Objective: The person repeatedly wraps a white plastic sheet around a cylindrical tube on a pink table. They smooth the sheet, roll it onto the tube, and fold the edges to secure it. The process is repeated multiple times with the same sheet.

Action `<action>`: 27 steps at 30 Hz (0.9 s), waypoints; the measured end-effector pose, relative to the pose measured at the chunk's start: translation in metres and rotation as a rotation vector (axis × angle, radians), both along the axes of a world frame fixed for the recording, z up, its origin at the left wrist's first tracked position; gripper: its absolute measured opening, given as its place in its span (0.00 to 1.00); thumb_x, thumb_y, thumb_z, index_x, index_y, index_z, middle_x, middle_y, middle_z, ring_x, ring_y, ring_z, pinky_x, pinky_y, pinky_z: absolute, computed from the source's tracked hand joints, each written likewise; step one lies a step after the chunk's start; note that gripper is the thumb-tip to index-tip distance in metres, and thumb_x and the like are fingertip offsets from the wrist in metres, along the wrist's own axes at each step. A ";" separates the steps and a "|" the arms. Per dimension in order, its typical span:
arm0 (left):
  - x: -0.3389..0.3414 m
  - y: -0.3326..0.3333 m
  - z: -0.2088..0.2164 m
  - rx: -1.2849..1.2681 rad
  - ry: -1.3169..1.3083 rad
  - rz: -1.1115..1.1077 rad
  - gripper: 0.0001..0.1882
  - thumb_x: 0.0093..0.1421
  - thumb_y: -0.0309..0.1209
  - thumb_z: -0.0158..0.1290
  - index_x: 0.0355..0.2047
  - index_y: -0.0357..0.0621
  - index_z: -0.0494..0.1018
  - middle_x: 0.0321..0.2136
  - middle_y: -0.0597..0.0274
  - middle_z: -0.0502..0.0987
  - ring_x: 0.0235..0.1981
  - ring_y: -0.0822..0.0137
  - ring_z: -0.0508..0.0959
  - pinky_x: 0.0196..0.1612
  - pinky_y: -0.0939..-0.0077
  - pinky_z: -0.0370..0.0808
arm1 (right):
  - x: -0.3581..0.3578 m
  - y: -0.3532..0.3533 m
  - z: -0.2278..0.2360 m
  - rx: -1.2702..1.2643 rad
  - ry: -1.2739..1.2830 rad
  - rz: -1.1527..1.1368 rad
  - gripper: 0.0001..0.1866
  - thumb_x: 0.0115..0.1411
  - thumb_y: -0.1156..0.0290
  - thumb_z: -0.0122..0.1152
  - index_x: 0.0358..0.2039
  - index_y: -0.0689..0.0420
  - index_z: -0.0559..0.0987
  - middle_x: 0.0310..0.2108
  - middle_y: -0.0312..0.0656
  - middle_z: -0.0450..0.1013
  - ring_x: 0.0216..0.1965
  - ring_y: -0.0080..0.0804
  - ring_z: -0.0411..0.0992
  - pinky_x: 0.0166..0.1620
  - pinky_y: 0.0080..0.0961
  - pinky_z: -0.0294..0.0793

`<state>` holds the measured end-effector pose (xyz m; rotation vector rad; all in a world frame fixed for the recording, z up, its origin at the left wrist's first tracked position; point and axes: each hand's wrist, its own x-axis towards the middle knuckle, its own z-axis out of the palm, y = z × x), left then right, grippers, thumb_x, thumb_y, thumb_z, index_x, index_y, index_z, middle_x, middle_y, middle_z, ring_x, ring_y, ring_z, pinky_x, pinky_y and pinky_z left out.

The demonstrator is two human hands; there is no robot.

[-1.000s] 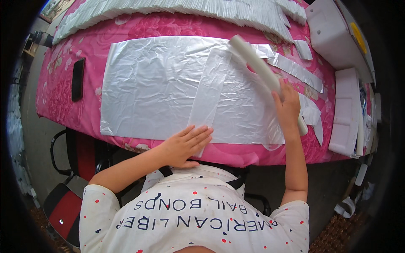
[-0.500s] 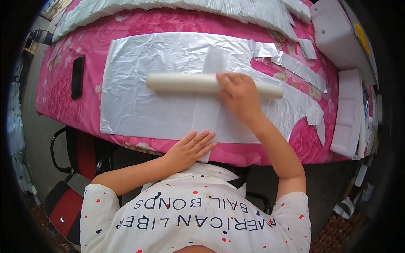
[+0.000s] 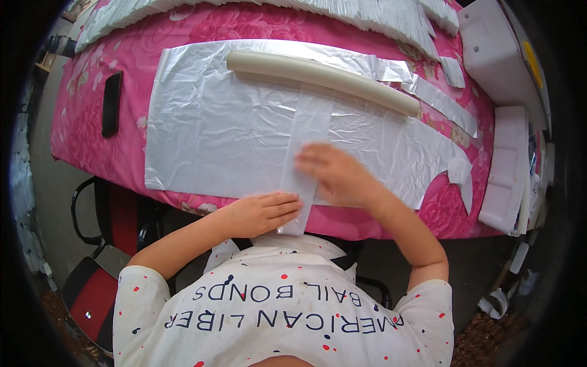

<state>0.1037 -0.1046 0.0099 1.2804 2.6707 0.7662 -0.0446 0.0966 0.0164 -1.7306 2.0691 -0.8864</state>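
Note:
A flat white plastic bag [image 3: 208, 134] with cut-out handles at its right end lies across the table. Down its middle runs a narrow translucent plastic strip [image 3: 313, 119], whose near end hangs past the front edge. My left hand [image 3: 266, 214] rests at that edge beside the strip, fingers stretched out, fingertips touching it. Above the bag and strip is my right hand [image 3: 336, 174], slightly blurred, fingers extended and nothing visible in them. A long cream tube [image 3: 324, 79] lies loose over the bag's far side, slanting down toward the right, touched by neither hand.
A pink flowered cloth [image 3: 79, 131] covers the table. The black phone-like slab [image 3: 112, 104] lies at the left. Stacked white plastic sheets [image 3: 257, 7] line the far edge. White foam boxes [image 3: 504, 165] stand at the right. A black-and-red chair [image 3: 116, 214] is at the lower left.
My right hand has let go of the tube and come back toward me. The tube now lies farther away on the bag. My left hand has shifted slightly left.

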 end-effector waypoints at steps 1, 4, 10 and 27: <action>-0.001 -0.001 0.002 0.067 -0.014 -0.003 0.21 0.54 0.29 0.45 0.50 0.39 0.66 0.55 0.54 0.64 0.57 0.60 0.63 0.59 0.68 0.61 | 0.014 0.002 0.006 -0.004 0.008 -0.009 0.28 0.39 0.81 0.56 0.46 0.58 0.72 0.50 0.46 0.66 0.54 0.45 0.62 0.55 0.36 0.63; -0.001 -0.005 0.003 0.229 -0.010 0.006 0.21 0.54 0.28 0.46 0.49 0.38 0.66 0.54 0.53 0.65 0.55 0.59 0.65 0.57 0.68 0.63 | 0.036 0.004 0.015 -0.017 0.045 -0.068 0.24 0.40 0.79 0.57 0.43 0.60 0.74 0.48 0.46 0.67 0.52 0.43 0.64 0.54 0.34 0.65; -0.011 0.003 0.003 0.150 0.054 0.254 0.27 0.46 0.31 0.52 0.49 0.35 0.66 0.51 0.49 0.68 0.53 0.54 0.67 0.55 0.63 0.65 | 0.042 0.013 0.000 -0.045 0.228 -0.267 0.19 0.44 0.76 0.57 0.40 0.58 0.76 0.45 0.42 0.70 0.47 0.38 0.68 0.49 0.30 0.68; -0.050 0.011 0.010 0.380 0.047 0.747 0.32 0.54 0.32 0.51 0.57 0.33 0.55 0.53 0.43 0.64 0.53 0.50 0.66 0.55 0.61 0.61 | 0.000 -0.007 0.011 0.251 -0.744 -0.800 0.12 0.55 0.68 0.55 0.23 0.64 0.78 0.16 0.43 0.73 0.18 0.27 0.73 0.23 0.23 0.68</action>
